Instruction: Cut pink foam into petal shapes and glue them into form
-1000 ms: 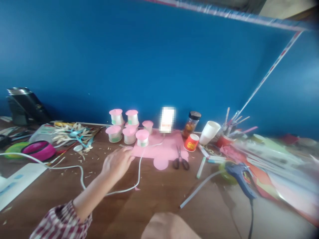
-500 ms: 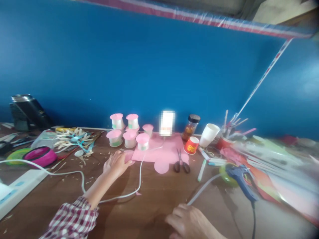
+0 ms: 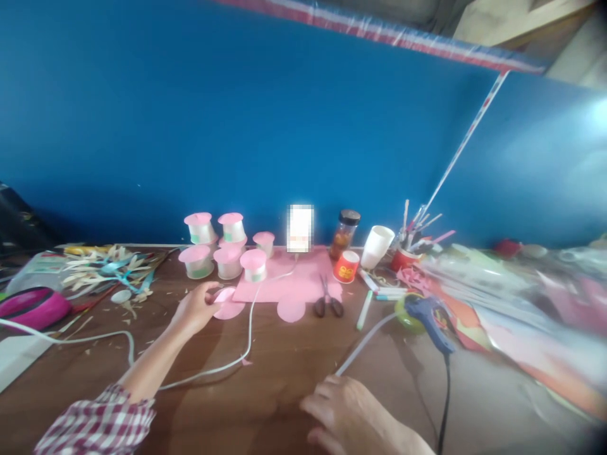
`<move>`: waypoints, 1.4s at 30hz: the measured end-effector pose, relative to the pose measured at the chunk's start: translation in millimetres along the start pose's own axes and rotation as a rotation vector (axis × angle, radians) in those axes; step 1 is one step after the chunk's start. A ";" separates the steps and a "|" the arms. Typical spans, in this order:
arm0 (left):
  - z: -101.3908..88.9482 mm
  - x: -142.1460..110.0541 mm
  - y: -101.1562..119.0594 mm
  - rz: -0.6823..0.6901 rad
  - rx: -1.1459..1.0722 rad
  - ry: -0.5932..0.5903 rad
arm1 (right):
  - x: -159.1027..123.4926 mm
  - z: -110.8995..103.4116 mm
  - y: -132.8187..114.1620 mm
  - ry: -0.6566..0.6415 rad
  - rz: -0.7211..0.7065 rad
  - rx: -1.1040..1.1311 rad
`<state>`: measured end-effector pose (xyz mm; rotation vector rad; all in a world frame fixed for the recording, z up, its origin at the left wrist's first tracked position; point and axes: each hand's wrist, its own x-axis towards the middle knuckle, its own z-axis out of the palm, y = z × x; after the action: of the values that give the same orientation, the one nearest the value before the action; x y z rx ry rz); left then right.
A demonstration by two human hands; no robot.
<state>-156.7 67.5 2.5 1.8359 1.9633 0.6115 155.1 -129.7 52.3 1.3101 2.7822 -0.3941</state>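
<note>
My left hand (image 3: 195, 309) reaches over the table left of the pink sheet. Its thumb and forefinger close on the left edge of a pink paper circle (image 3: 224, 294), which looks slightly raised over another pink disc (image 3: 231, 311). Behind it stand several white paper cups with pink disc tops (image 3: 196, 254), some stacked. Slightly blurred, my right hand (image 3: 348, 411) lies low over the table with fingers stretched left. Beside its knuckles ends a long translucent glue stick (image 3: 367, 341), which runs to a blue glue gun (image 3: 430, 319); whether it passes under the hand is hidden.
Scissors (image 3: 327, 303) lie on a large pink paper sheet (image 3: 313, 275). A red paper cup (image 3: 346, 266), a white cup (image 3: 378, 246) and a dark-lidded jar (image 3: 344, 234) stand behind. A white cable (image 3: 213, 371) crosses the table. Wood-coloured scraps (image 3: 118, 265) lie left, with papers right.
The view has swung right, so things sit further left in it. My left hand has drawn back a little, uncovering more of the pink circles. My right hand stays by the glue stick.
</note>
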 end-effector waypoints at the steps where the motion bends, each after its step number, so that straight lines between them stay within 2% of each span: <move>1: -0.8 -0.9 0.5 -0.001 -0.031 0.001 | -1.1 -0.4 -0.2 -0.002 0.002 0.011; 4: -6.1 -3.8 2.7 0.019 -0.108 0.005 | -3.4 -2.7 -0.5 -0.018 0.015 0.046; 7: -15.8 -6.6 3.1 0.039 -0.094 0.042 | -5.4 -7.2 0.0 -0.024 0.036 0.092; 10: -26.3 -9.9 1.5 0.030 -0.102 0.090 | -8.1 -9.7 2.3 0.007 0.062 0.117; 13: -32.0 -14.1 -0.8 0.000 -0.211 0.110 | -10.7 -7.1 5.8 0.036 0.079 0.130; 22: -26.3 -20.0 4.8 -0.073 -0.417 0.053 | -14.2 -2.3 8.7 0.021 0.119 0.149; 28: -23.6 -23.3 13.1 -0.025 -0.536 0.034 | -15.6 -0.7 12.3 0.061 0.130 0.163; 31: -21.9 -18.8 9.6 0.005 -0.479 0.069 | -14.6 -1.2 13.5 0.066 0.149 0.162; 37: -22.5 -6.0 0.9 0.008 -0.089 0.035 | -13.0 -2.7 10.9 0.029 0.165 0.163; 42: -27.9 -4.9 6.8 -0.019 0.067 0.079 | -14.5 -1.2 12.0 0.023 0.182 0.176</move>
<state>-166.1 61.4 29.4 1.8575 2.0737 0.6288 173.7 -133.0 53.0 1.5977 2.6674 -0.6293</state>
